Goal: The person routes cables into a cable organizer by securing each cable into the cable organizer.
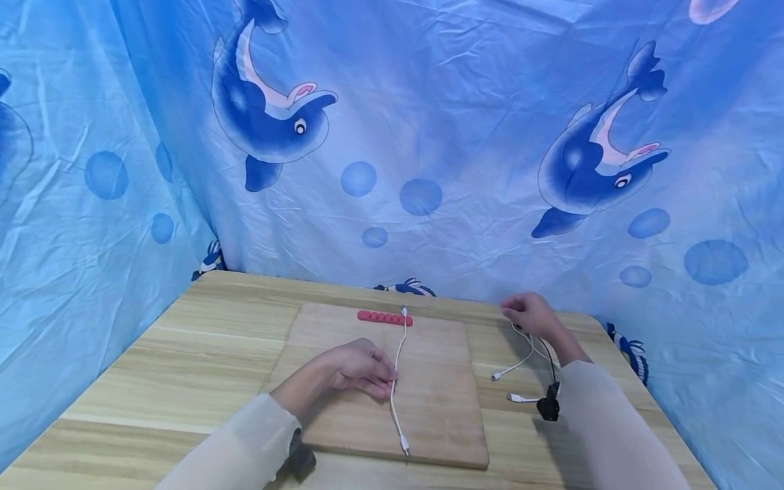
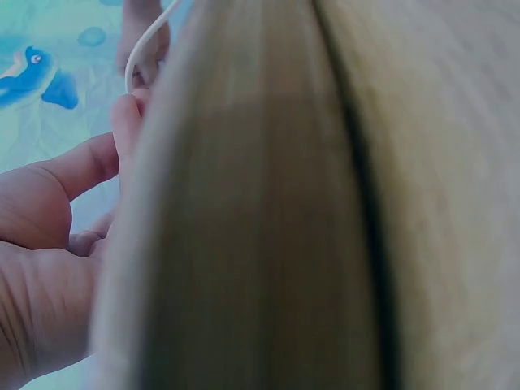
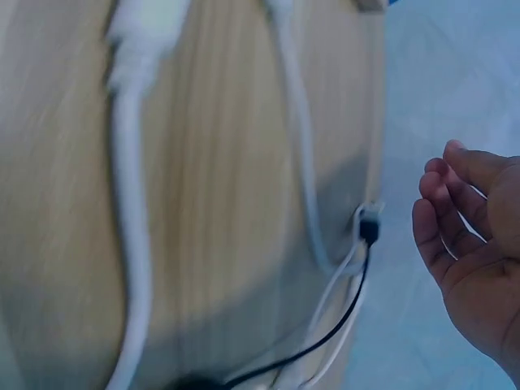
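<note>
On a wooden board (image 1: 435, 388), a white charging cable (image 1: 404, 444) runs lengthwise, its far end lying over a red notched cable-holder strip (image 1: 367, 316). My left hand (image 1: 361, 367) pinches this cable near its middle; in the left wrist view, the cable (image 2: 132, 69) rises from the fingertips, partly hidden by the board's edge. At the table's right side, my right hand (image 1: 531, 314) hovers over a group of cables, white cables (image 1: 520, 363) and a black cable (image 1: 548, 408). Seen from the right wrist, the right hand (image 3: 479, 244) has loosely bent fingers, apart from the black plug (image 3: 369, 227), with nothing held.
The board lies on a light wooden table (image 1: 153, 367). Behind and beside it hangs a blue curtain (image 1: 478, 136) with printed dolphins, reaching the table's far edge. A white connector (image 1: 517, 398) lies right of the board.
</note>
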`<state>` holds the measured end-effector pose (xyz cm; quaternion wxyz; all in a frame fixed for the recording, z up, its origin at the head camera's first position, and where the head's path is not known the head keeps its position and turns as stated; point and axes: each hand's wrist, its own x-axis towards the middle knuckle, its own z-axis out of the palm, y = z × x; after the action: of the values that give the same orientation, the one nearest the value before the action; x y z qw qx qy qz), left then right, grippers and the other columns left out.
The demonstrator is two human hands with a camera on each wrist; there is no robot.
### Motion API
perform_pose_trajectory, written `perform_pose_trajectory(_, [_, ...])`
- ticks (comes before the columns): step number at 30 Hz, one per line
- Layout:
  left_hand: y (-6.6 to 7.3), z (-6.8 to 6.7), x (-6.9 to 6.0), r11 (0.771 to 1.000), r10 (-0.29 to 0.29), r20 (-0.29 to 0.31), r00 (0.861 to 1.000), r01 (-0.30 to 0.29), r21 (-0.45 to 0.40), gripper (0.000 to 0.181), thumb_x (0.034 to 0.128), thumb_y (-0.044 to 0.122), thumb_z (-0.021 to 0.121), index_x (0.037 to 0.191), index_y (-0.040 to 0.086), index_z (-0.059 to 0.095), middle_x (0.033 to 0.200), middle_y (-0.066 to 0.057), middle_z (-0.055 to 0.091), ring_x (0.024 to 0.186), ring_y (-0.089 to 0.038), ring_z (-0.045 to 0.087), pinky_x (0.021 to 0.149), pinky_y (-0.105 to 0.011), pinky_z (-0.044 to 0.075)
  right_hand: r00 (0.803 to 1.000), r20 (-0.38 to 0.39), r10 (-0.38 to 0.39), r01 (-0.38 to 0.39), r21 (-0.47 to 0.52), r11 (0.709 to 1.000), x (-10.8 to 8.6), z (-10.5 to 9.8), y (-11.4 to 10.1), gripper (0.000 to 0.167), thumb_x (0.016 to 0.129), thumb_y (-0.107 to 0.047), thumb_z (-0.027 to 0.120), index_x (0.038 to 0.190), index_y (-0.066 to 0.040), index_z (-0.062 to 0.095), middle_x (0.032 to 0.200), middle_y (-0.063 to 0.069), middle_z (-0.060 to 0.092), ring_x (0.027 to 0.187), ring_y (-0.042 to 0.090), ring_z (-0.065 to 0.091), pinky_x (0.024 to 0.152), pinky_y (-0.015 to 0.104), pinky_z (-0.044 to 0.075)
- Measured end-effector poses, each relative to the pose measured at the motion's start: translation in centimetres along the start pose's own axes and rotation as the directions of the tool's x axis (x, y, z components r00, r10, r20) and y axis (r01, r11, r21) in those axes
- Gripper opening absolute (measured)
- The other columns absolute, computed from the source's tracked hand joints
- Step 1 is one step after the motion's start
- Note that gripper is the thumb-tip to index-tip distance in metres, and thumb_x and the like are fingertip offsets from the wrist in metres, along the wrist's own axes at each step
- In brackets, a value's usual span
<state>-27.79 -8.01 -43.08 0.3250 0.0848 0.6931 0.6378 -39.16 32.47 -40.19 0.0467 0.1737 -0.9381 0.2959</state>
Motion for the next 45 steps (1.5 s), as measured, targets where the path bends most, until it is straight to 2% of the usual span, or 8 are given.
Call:
perform_pose_trajectory(10, [-0.5,-0.3,-0.1,0.999,0.038,0.018,0.999,-0.038,-0.012,0.006,0.0956,-0.006,0.063,0.098,-0.008,0.069,0.081,-0.013,0.069,0.069,-0.017,0.071,0.073,-0.033,0.063,1.000,-0.026,0.014,-0.016,-0.068,0.998,-1.9,-0.4,2.6,0.013,0.096,-0.002,0.065,0.101,0.009,0.071,0.091,0.015,0.073,0.086,0.028,0.067,0.078,0.041,0.054])
perform_pose_trajectory(18, [-0.5,-0.2,-0.2,0.999,0.051,0.018,0.999,-0.051,-0.015,0.006,0.0958,-0.005,0.064,0.097,-0.008,0.069,0.081,-0.013,0.069,0.069,-0.017,0.071,0.073,-0.032,0.063,1.000,-0.026,0.019,-0.021,-0.102,0.995,-2.3,-0.3,4.3,0.009,0.094,0.001,0.067,0.099,0.008,0.071,0.091,0.016,0.072,0.089,0.036,0.068,0.082,0.052,0.056])
perform_pose_trajectory(26, [-0.7,-0.2,-0.2,0.998,0.068,0.018,0.998,-0.067,-0.015,0.006,0.0953,-0.006,0.063,0.098,-0.009,0.069,0.080,-0.013,0.069,0.068,-0.017,0.070,0.072,-0.032,0.063,0.999,0.000,0.036,-0.035,-0.131,0.991,-2.4,-0.2,4.8,0.013,0.093,-0.001,0.070,0.100,0.009,0.071,0.091,0.016,0.071,0.088,0.035,0.068,0.082,0.052,0.057])
perform_pose_trajectory(33, [-0.6,-0.1,-0.3,0.998,0.068,0.013,0.998,-0.068,-0.008,0.007,0.0953,-0.006,0.063,0.099,-0.010,0.068,0.080,-0.013,0.069,0.068,-0.017,0.070,0.071,-0.032,0.063,0.999,0.031,0.036,-0.030,-0.176,0.984,-2.5,0.0,5.1,0.015,0.094,-0.003,0.070,0.102,0.010,0.072,0.090,0.015,0.071,0.084,0.032,0.067,0.077,0.049,0.057])
perform_pose_trajectory(45, [-0.7,-0.1,-0.3,0.996,0.086,0.017,0.996,-0.086,-0.014,0.007,0.0954,-0.005,0.064,0.099,-0.010,0.068,0.080,-0.013,0.069,0.068,-0.016,0.070,0.071,-0.031,0.062,0.999,0.008,0.046,-0.044,-0.149,0.988,-2.7,0.4,5.2,0.012,0.095,-0.001,0.068,0.102,0.008,0.072,0.090,0.014,0.072,0.086,0.032,0.068,0.078,0.049,0.057])
